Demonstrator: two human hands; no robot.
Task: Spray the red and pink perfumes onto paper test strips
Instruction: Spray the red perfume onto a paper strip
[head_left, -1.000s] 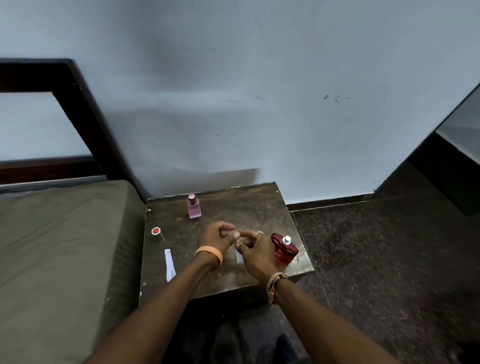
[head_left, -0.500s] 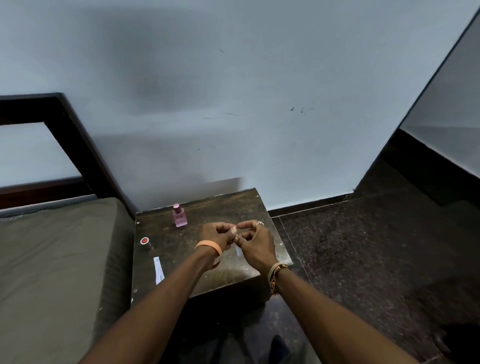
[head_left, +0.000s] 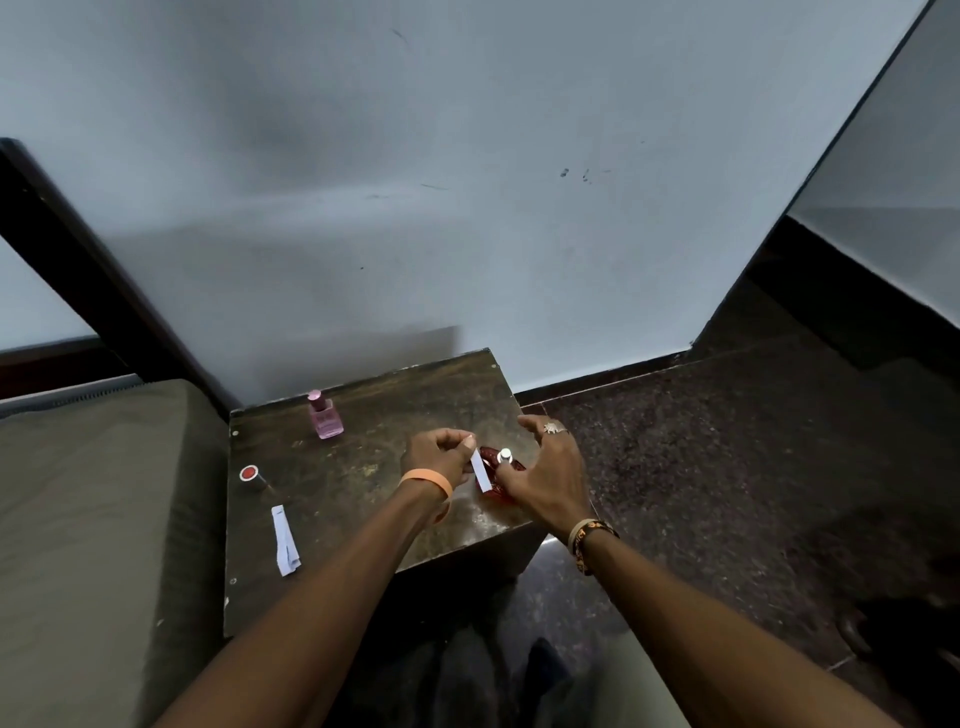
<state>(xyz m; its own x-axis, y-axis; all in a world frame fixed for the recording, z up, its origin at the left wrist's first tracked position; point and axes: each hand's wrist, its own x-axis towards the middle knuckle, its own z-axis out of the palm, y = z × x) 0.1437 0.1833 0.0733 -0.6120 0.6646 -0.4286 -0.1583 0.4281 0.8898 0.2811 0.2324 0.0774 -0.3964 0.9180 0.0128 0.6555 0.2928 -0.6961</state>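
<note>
Your left hand (head_left: 435, 456) pinches the limp strip (head_left: 480, 472); your right hand (head_left: 546, 474), spread and empty, should clasp the probably slick bottle (head_left: 489, 457) by its sides.

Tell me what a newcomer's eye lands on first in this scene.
The two hands meeting at the right side of the dark table draw the eye first. The left hand pinches a white paper strip right beside the red perfume bottle, and the right hand is spread open over it. Next comes the pink perfume bottle, upright at the far left, then the red cap and spare strips along the left edge.
</note>
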